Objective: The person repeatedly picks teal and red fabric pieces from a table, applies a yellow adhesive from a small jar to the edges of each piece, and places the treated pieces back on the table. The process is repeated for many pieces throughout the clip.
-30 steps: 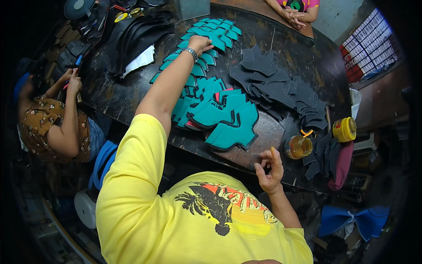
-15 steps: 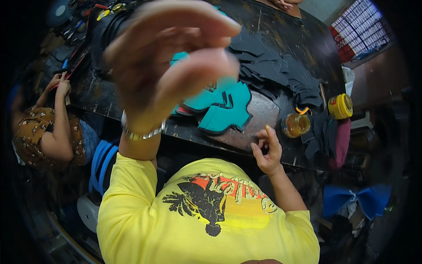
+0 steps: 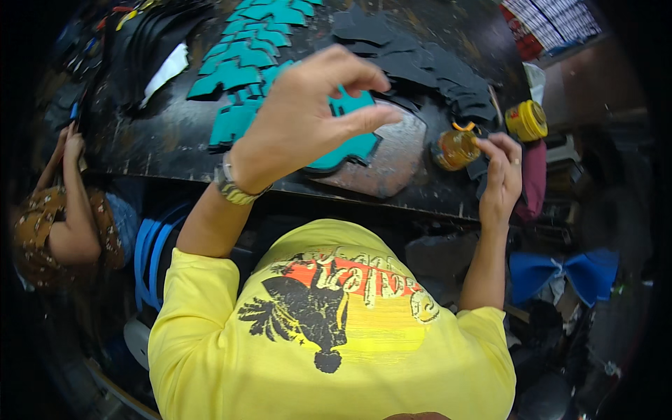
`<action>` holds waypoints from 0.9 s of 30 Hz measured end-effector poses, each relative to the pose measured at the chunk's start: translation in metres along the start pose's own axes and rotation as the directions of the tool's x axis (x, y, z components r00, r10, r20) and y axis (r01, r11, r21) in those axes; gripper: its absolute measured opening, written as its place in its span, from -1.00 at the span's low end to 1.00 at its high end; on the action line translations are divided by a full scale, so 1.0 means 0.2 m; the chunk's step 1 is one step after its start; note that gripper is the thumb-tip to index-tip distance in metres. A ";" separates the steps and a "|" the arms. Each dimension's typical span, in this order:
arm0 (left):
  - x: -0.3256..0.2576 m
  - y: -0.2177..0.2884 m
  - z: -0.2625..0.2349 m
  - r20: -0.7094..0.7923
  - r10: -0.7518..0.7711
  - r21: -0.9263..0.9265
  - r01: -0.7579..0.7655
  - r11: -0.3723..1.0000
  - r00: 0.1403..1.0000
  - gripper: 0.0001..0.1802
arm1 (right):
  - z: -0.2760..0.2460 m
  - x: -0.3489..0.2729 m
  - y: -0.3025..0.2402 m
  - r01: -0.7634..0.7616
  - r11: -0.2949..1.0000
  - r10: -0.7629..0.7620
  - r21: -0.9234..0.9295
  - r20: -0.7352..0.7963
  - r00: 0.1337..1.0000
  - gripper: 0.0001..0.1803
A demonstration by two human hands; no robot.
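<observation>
Them: what are your hands up to?

Me: left hand [image 3: 315, 119] hangs over the bench, thumb and fingers curved wide apart, nothing between them that I can see. Right hand [image 3: 500, 175] is half curled, index finger out at the mouth of the open jar [image 3: 455, 152]. Can't tell if it's touching.

Them: so what could go wrong?

Me: a clumsy nudge from that right hand could tip the jar, I reckon. And gunk on a fingertip could smear the teal pieces [image 3: 352, 151], which lie just past my left hand, partly on the brown board [image 3: 400, 150].

Them: containers?

Me: clear jar's got amber, syrupy-looking stuff in it. Yellow tub [image 3: 526, 120] past it, can't see inside. Dark grey pieces [image 3: 420, 59] farther back might catch a spill too.
</observation>
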State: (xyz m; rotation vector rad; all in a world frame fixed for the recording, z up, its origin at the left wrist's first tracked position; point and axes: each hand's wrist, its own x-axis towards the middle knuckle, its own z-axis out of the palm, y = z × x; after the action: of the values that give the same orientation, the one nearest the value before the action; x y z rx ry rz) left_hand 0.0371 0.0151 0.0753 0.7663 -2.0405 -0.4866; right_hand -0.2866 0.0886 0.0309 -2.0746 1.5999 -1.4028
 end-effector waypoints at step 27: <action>-0.11 -0.15 0.33 0.204 -0.293 -0.238 0.338 0.911 0.934 -0.34 | 0.02 -0.14 -0.12 0.050 0.802 0.013 -0.596 0.100 0.995 -0.59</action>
State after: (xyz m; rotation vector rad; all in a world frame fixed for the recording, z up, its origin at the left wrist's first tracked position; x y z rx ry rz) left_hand 0.0004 0.0106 0.0088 0.9177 -1.9484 -1.0224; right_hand -0.2676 0.1199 0.0273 -2.4283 2.1939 -0.8271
